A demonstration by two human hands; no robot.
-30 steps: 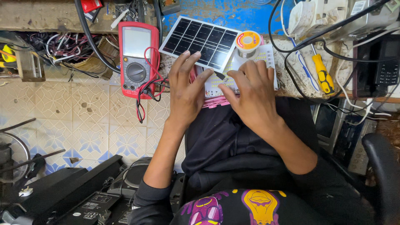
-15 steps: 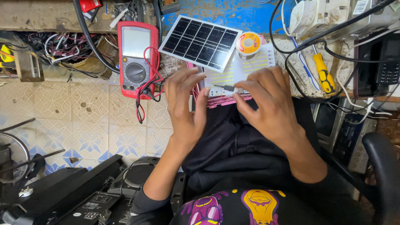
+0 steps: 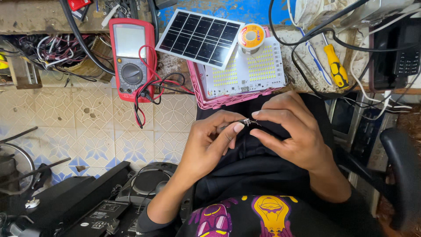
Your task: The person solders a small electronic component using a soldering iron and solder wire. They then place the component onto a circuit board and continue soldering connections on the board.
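Over my lap, my left hand (image 3: 210, 142) and my right hand (image 3: 287, 129) meet fingertip to fingertip. Both pinch a thin wire with bare, frayed metal ends (image 3: 248, 122) between thumb and forefinger. The wire's dark sheath runs back under my left fingers. Just beyond my hands, on the bench edge, lies a white LED panel (image 3: 245, 70) in a pink frame. A small solar panel (image 3: 199, 37) overlaps its far left corner, and a spool of solder (image 3: 251, 36) sits on top of it.
A red multimeter (image 3: 129, 57) with red and black leads lies at the left of the bench. A yellow-handled screwdriver (image 3: 336, 66) and black cables lie at the right, by a black phone (image 3: 405, 48). Black equipment (image 3: 87, 202) stands on the tiled floor.
Both hands have drawn back from the LED panel toward my lap. They now hold the wire ends together between the fingertips.
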